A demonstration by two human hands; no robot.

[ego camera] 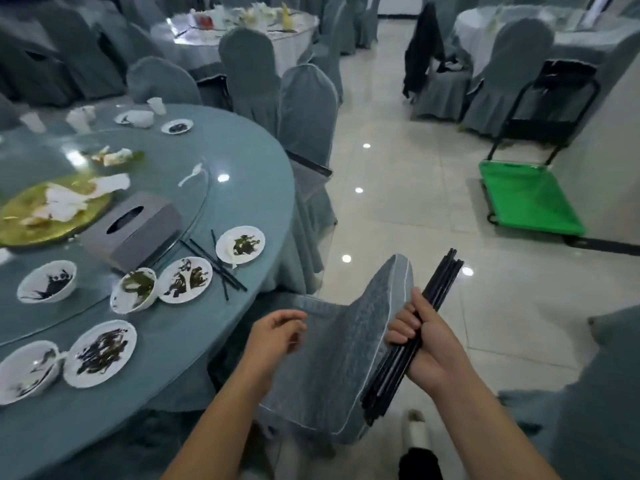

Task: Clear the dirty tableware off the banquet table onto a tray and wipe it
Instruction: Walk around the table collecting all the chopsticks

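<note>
Right hand [429, 344] grips chopstick bundle [444, 277]; left hand [273, 332] loosely curled, empty; bundle's middle hidden by fingers.

Black chopstick bundle [445, 280] is off the tabletop [242, 150], tilted with tips up-right, gripped mid-length by the right hand [427, 344]. Soiled white plates [184, 279] and bowls [133, 289] sit along the near-right edge, with loose chopsticks [214, 263] crossed between two plates. White cups [156, 105] stand far side.
</note>
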